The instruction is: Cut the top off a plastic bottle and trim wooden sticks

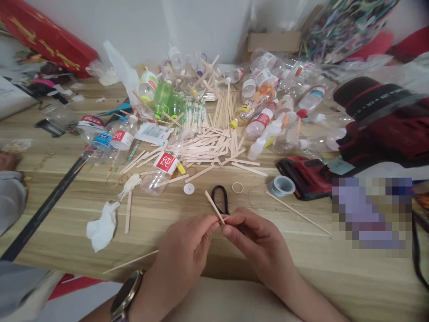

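Observation:
Near the table's front edge, my left hand point(187, 246) and my right hand point(256, 241) meet, fingertips almost touching. Both are closed in a pinch on a short wooden craft stick point(214, 206), which slants up and to the left from between them. A small thin piece crosses the stick at the fingertips; what it is cannot be made out. Just behind the stick lies a black-handled tool point(220, 197), partly hidden by my right hand. A rubber band point(237, 187) and a white disc point(189, 189) rest farther back on the table.
Loose craft sticks point(208, 147) and plastic bottles point(261, 120) fill the table's back half. A red and black power tool point(304, 179) stands at right beside a tape roll point(282, 185). Crumpled tissue point(102, 226) and a long black strip point(43, 210) lie left. Another person's sleeve point(11, 197) shows at far left.

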Tool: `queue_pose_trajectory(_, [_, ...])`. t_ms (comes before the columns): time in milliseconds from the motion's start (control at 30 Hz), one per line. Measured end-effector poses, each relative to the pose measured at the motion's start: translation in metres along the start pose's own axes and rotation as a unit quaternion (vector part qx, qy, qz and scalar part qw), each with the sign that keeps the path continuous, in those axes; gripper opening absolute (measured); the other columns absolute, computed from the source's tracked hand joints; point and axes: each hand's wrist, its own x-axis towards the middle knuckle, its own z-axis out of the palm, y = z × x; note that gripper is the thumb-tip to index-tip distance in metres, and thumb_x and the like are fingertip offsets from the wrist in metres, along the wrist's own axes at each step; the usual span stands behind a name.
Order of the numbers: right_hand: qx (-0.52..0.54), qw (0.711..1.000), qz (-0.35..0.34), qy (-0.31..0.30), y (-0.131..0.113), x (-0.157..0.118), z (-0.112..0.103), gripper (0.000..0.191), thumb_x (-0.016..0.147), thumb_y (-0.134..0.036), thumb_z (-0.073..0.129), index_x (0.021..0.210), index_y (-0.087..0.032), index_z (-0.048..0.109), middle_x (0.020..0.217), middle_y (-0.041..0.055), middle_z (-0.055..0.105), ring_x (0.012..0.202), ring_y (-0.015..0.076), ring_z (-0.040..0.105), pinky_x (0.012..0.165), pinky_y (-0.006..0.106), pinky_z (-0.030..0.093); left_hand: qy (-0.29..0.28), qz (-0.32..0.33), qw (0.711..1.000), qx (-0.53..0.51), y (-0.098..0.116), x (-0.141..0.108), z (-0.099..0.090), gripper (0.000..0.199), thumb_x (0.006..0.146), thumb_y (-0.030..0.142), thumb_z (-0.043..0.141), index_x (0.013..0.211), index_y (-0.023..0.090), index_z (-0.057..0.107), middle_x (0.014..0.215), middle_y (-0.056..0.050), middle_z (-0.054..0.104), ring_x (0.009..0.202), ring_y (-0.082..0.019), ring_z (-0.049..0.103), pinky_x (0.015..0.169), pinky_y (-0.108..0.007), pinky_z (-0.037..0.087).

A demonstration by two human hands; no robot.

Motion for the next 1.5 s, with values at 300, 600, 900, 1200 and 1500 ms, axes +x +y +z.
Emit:
queue_pose_trajectory(300, [0.010, 0.999, -0.044, 0.002, -0.004, 0.001, 0.001, 0.007, 0.082, -0.023, 0.074, 0.076, -0.025, 0.074, 0.065, -0.0031, 0.065, 0.061, 0.0118, 0.055, 0.057, 0.023, 0.042, -0.094, -0.100, 0.982, -0.127, 0.005, 0.010, -0.014, 0.030, 0.098, 0.034, 0.043, 0.085, 0.020, 0.067, 0.072, 0.003, 0.067, 0.067, -0.013, 0.057, 0.060, -0.022, 0.038])
queue_pose_trajectory(600, [-0.083, 0.996, -0.006, -0.033, 0.009, 0.003, -0.003, 0.021, 0.089, -0.042, 0.067, 0.091, -0.022, 0.074, 0.078, 0.0028, 0.072, 0.068, 0.0162, 0.063, 0.062, 0.027, 0.049, -0.121, -0.150, 0.977, -0.092, -0.007, 0.017, -0.010, 0.029, 0.096, 0.034, 0.041, 0.083, 0.020, 0.062, 0.061, 0.005, 0.053, 0.059, -0.014, 0.049, 0.059, -0.025, 0.035])
queue_pose_trajectory(900, [-0.452, 0.879, -0.138, -0.061, 0.032, 0.006, -0.028, 0.017, 0.089, -0.021, 0.066, 0.104, -0.014, 0.068, 0.093, 0.0112, 0.070, 0.086, 0.0277, 0.067, 0.075, 0.042, 0.056, -0.080, -0.128, 0.963, 0.222, -0.050, 0.037, 0.011, 0.027, 0.100, 0.023, 0.034, 0.086, 0.019, 0.057, 0.085, -0.007, 0.067, 0.081, -0.022, 0.062, 0.072, -0.033, 0.041])
queue_pose_trajectory(1200, [-0.541, 0.832, -0.008, -0.124, 0.034, 0.004, -0.026, 0.017, 0.080, -0.010, 0.070, 0.096, -0.016, 0.070, 0.089, 0.0100, 0.067, 0.080, 0.0295, 0.068, 0.071, 0.045, 0.058, -0.054, -0.080, 0.934, 0.344, -0.072, 0.057, 0.016, 0.029, 0.100, 0.019, 0.037, 0.094, 0.016, 0.065, 0.094, -0.011, 0.067, 0.087, -0.026, 0.062, 0.077, -0.038, 0.046])
queue_pose_trajectory(1500, [-0.557, 0.815, 0.057, -0.149, 0.029, 0.011, -0.036, 0.014, 0.085, -0.012, 0.060, 0.097, -0.019, 0.066, 0.094, 0.0092, 0.068, 0.083, 0.0256, 0.069, 0.070, 0.034, 0.052, -0.031, -0.043, 0.917, 0.395, -0.074, 0.053, 0.019, 0.026, 0.096, 0.014, 0.043, 0.098, 0.015, 0.069, 0.094, -0.012, 0.068, 0.086, -0.028, 0.065, 0.074, -0.040, 0.050])
